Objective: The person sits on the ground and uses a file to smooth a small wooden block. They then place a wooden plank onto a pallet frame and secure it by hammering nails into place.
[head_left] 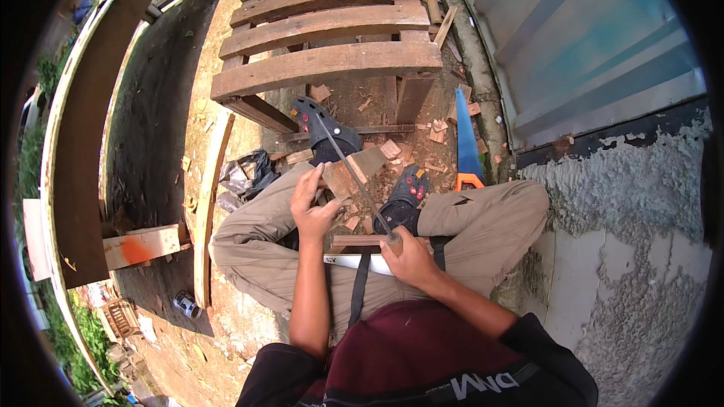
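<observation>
In my right hand (411, 258) is the wooden handle of a long, thin metal tool (348, 164). The tool slants away to the upper left, seen nearly edge-on; I cannot tell whether it is a file or a blade. My left hand (311, 205) grips the left end of a short wooden block (347, 175) between thumb and fingers. The tool crosses over this block, but whether they touch is unclear. Below them, a piece of wood (362, 240) lies across my lap, close to my right hand.
A slatted wooden frame (324, 22) stands ahead. A blue handsaw with an orange handle (467, 139) lies right, beside a metal panel (588, 45) and rough wall. Wood chips (437, 132) litter the ground around my shoes. At left are a long plank (213, 203), black plastic (260, 169) and a can (186, 304).
</observation>
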Action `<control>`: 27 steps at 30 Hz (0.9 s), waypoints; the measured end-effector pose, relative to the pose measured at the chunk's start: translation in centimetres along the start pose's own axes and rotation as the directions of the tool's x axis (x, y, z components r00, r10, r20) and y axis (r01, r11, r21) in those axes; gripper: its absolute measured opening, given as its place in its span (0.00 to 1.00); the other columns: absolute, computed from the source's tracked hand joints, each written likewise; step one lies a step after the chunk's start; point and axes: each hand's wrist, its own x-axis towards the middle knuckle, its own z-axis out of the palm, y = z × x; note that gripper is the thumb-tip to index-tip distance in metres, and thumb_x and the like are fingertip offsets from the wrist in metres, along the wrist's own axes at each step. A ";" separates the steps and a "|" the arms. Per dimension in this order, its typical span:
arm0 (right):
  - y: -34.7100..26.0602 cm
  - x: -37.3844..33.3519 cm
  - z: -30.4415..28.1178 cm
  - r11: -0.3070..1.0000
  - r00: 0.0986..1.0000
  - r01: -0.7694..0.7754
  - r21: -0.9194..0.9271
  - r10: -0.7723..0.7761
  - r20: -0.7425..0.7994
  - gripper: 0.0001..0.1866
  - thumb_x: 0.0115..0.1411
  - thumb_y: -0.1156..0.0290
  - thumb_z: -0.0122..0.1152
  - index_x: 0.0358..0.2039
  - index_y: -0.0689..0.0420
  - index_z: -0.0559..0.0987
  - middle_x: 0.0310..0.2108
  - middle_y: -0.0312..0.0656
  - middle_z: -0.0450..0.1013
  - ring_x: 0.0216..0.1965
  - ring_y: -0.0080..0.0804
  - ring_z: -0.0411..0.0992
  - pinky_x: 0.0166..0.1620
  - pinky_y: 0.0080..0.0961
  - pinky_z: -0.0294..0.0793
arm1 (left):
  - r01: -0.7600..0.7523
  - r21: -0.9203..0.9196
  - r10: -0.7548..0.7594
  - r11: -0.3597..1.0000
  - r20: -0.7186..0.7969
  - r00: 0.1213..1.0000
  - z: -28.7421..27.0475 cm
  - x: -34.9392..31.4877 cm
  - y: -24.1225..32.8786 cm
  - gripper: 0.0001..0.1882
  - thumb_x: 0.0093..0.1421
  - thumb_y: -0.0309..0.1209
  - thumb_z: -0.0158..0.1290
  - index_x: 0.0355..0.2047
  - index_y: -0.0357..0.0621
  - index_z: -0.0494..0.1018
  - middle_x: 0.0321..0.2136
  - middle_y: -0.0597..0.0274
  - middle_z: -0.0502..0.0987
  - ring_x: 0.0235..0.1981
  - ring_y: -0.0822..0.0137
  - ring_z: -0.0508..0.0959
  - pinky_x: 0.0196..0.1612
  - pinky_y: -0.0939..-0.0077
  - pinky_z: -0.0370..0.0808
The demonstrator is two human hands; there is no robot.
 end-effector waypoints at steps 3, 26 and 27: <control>-0.5 0.4 -0.9 0.991 1.000 -0.008 0.135 0.008 0.001 0.17 0.60 0.64 0.65 0.37 0.65 0.72 0.20 0.58 0.72 0.24 0.60 0.75 0.28 0.45 0.72 | 0.059 -0.026 -0.060 0.998 -0.031 0.998 -0.6 0.1 -0.3 0.43 0.35 0.24 0.72 0.57 0.39 0.75 0.45 0.55 0.78 0.37 0.67 0.78 0.43 0.74 0.77; -7.3 1.3 -3.8 0.949 0.990 0.130 0.287 -0.141 0.018 0.14 0.59 0.70 0.66 0.38 0.65 0.74 0.24 0.55 0.76 0.25 0.51 0.78 0.30 0.40 0.74 | 0.613 -0.495 -0.746 0.616 -0.117 0.656 0.2 -2.1 8.4 0.27 0.63 0.27 0.60 0.62 0.36 0.68 0.37 0.63 0.78 0.38 0.76 0.76 0.43 0.82 0.74; -8.3 1.8 -4.2 0.933 0.985 0.167 0.320 -0.175 -0.002 0.14 0.58 0.71 0.66 0.39 0.65 0.74 0.24 0.54 0.76 0.25 0.50 0.78 0.30 0.39 0.74 | 0.599 -0.498 -0.732 0.627 -0.114 0.672 -0.1 -2.1 8.2 0.27 0.63 0.27 0.60 0.62 0.36 0.68 0.35 0.64 0.78 0.37 0.77 0.76 0.42 0.83 0.73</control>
